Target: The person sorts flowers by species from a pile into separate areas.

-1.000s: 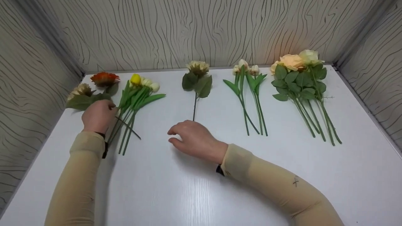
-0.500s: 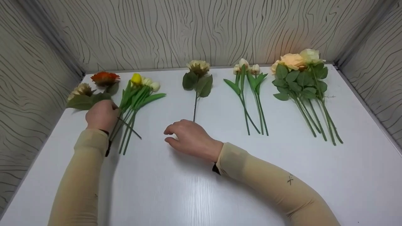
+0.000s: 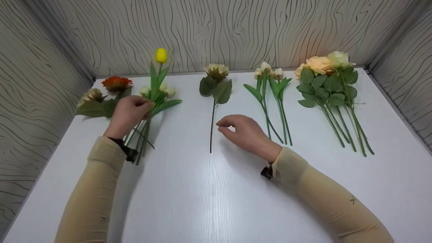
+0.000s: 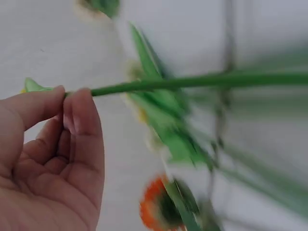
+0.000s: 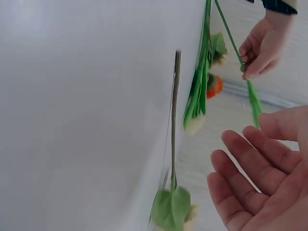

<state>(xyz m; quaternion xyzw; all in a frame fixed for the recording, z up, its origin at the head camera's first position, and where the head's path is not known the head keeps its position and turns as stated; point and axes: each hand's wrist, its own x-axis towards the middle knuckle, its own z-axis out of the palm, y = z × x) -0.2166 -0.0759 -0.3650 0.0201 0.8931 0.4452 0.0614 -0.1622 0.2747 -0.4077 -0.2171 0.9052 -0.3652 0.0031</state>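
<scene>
My left hand point(image 3: 131, 110) pinches the green stem point(image 4: 154, 85) of a yellow tulip point(image 3: 161, 55) between thumb and fingertips. The tulip stands up over a bunch of white tulips point(image 3: 170, 91) lying on the white table. Left of that hand lie an orange flower point(image 3: 116, 83) and a cream flower point(image 3: 92, 95), their leaves partly behind the hand. My right hand point(image 3: 248, 133) hovers with relaxed, loosely bent fingers and nothing in them. Its fingertips are just right of the stem of a single cream flower point(image 3: 216, 72) at the table's middle. The right wrist view shows both hands.
Pale pink-white tulips point(image 3: 265, 67) lie right of the middle, partly behind the right hand. A bunch of peach and cream roses point(image 3: 319, 65) lies at the far right. Wood-patterned walls point(image 3: 216, 30) enclose the table's back and sides.
The left hand has lifted the yellow tulip up and to the right out of the left bunch. My right hand has shifted right and farther back, uncovering the single flower's stem end.
</scene>
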